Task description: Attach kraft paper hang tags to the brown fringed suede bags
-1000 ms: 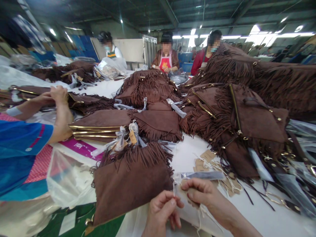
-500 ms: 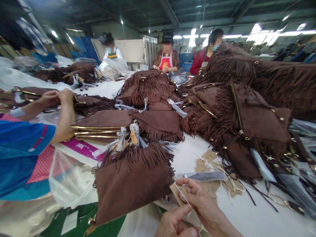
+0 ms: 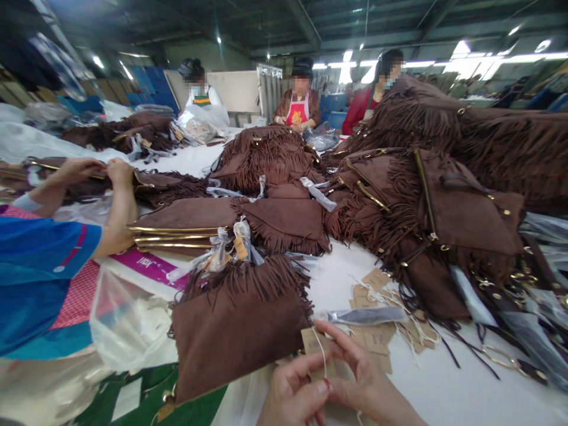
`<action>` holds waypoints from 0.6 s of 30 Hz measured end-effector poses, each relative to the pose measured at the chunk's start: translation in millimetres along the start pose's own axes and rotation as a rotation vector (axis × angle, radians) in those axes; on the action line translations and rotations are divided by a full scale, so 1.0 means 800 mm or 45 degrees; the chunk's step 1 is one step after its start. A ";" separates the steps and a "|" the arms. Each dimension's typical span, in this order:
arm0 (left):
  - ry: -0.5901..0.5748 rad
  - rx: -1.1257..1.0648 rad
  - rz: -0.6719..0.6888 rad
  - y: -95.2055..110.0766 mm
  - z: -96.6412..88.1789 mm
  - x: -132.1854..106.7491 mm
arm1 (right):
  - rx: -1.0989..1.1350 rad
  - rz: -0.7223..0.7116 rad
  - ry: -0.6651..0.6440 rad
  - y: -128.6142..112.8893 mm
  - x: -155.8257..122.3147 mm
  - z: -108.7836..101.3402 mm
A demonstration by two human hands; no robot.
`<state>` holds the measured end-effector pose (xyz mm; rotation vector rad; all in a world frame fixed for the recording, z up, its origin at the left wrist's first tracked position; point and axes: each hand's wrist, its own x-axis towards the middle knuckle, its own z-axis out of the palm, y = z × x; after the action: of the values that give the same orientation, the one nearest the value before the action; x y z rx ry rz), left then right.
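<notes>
At the far left a co-worker's blue sleeve (image 3: 39, 272) reached over the white table (image 3: 444, 390), with a crumpled clear plastic bag (image 3: 119, 325) just beside it. A flat brown suede bag with a fringed edge (image 3: 239, 331) lay in front of the person. At its lower right corner the left hand (image 3: 295, 393) pinched a thin white string (image 3: 320, 352) between thumb and forefinger. The string ran up to a small tan card tag (image 3: 310, 342), which the right hand (image 3: 368, 384) gripped in curled fingers, close to the bag's edge. A loose pile of matching card tags (image 3: 377, 337) lay just beyond, and a heap of brown fringed bags (image 3: 444, 207) rose at the right.
</notes>
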<state>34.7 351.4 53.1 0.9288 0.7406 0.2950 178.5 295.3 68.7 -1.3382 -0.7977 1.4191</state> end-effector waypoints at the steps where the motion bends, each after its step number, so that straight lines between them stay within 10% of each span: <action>1: 0.014 -0.020 -0.015 0.002 -0.001 0.000 | -0.103 -0.007 0.007 0.003 0.000 -0.001; 5: 0.041 -0.038 -0.007 0.011 -0.003 0.002 | -0.274 -0.045 0.070 0.009 0.001 0.005; 11: -0.009 0.143 0.134 0.018 -0.002 -0.001 | 0.227 0.056 -0.058 0.011 0.007 0.017; 18: -0.015 0.758 0.284 0.017 -0.034 -0.014 | 0.093 0.063 0.390 0.001 0.014 -0.009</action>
<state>9.3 370.3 59.0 1.5817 0.7265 0.2668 186.8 304.3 63.3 -1.4817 -0.5086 1.2292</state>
